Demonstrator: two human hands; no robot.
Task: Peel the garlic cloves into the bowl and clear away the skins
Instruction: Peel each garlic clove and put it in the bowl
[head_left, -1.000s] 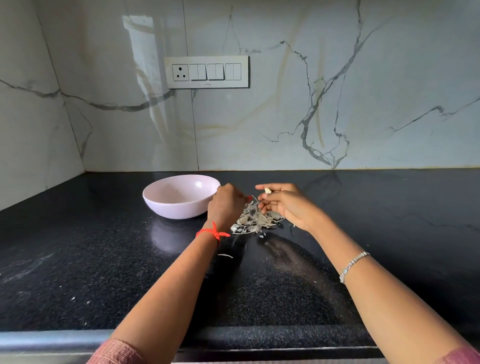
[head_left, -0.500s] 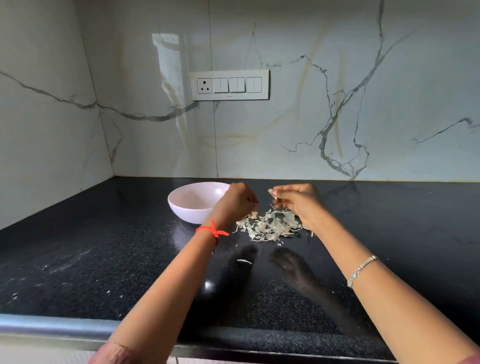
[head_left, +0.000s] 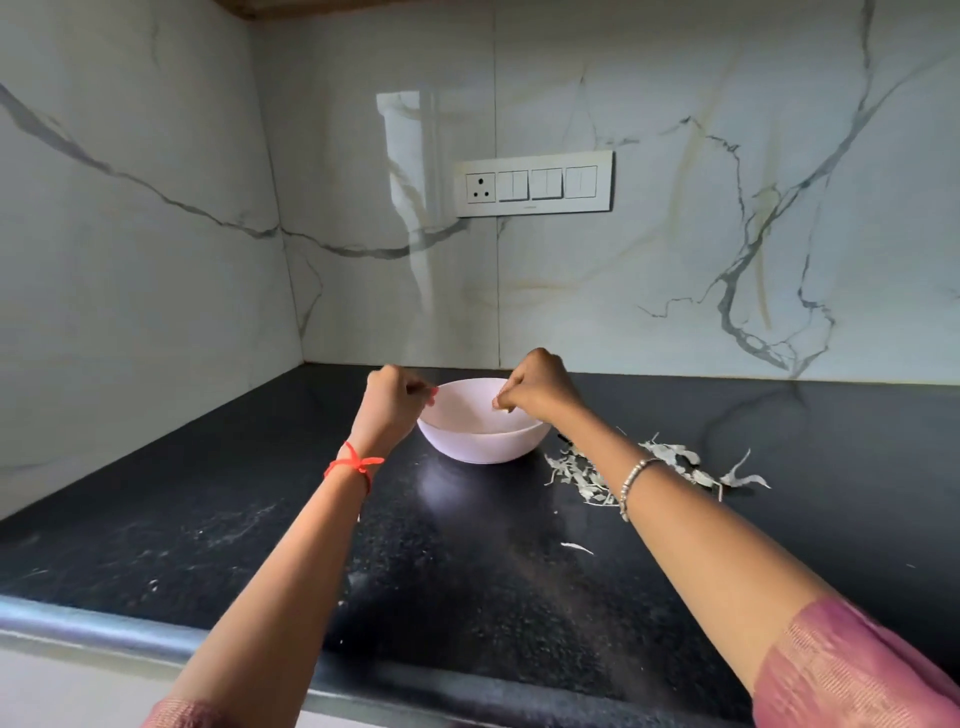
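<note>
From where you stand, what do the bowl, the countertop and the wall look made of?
Bowl: smooth pale pink with a soft sheen, probably plastic or melamine, possibly glazed ceramic. Countertop: polished black speckled stone, likely granite; it mirrors the bowl. Wall: glossy white grey-veined slabs, marble or marble-look tile, showing reflections and a seam.

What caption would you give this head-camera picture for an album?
Right hand pinches a garlic clove over the pale bowl, left hand at its rim, skins heaped alongside.
</note>
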